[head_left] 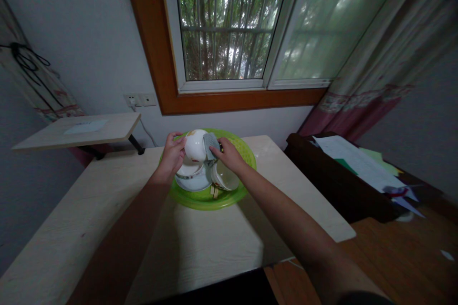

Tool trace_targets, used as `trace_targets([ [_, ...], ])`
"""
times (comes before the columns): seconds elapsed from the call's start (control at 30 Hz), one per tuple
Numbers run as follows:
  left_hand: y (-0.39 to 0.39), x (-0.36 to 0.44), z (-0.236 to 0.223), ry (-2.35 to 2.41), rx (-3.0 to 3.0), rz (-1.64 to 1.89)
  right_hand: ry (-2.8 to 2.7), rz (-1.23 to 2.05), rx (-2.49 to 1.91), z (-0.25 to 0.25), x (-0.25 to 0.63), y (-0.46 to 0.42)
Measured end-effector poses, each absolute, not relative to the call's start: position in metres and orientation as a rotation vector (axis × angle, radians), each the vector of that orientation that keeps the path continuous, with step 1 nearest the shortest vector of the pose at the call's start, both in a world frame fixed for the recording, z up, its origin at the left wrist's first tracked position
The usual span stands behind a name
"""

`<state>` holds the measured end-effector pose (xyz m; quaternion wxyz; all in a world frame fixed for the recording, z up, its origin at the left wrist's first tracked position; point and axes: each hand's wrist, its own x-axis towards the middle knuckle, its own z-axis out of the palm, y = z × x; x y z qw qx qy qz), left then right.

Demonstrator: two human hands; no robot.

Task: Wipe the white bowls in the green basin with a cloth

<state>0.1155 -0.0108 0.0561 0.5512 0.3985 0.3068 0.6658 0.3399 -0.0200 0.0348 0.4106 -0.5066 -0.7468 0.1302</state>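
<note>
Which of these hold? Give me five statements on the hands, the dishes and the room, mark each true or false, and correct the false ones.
1. The left hand holds a white bowl over the green basin. True.
2. The right hand holds a spoon. False: the right hand holds a gray cloth against the white bowl.
3. A tilted bowl lies in the green basin. True.
4. The green basin stands on the floor. False: it stands on the pale table.
5. The window looks out on greenery behind bars. True.
</note>
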Motion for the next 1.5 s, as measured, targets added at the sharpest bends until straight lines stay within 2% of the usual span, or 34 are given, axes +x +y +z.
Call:
trace_targets([
  [0.27,-0.012,0.116,0.057,0.673,0.958,1.536,-1.716,0.386,-1.105,0.032,0.342,-0.017],
  [0.6,-0.017,0.119,0.058,0.645,1.027,1.403,-1.756,0.693,-1.028,0.036,0.338,-0.026],
  [1.0,-0.016,0.118,0.061,0.647,0.992,1.483,-1.681,0.840,-0.971,0.042,0.339,-0.027],
  [1.3,-0.019,0.122,0.061,0.663,1.026,1.423,-1.795,0.671,-1.047,0.037,0.338,-0.027],
  [1.5,-0.020,0.122,0.061,0.649,1.027,1.412,-1.714,0.686,-1.042,0.032,0.337,-0.023],
])
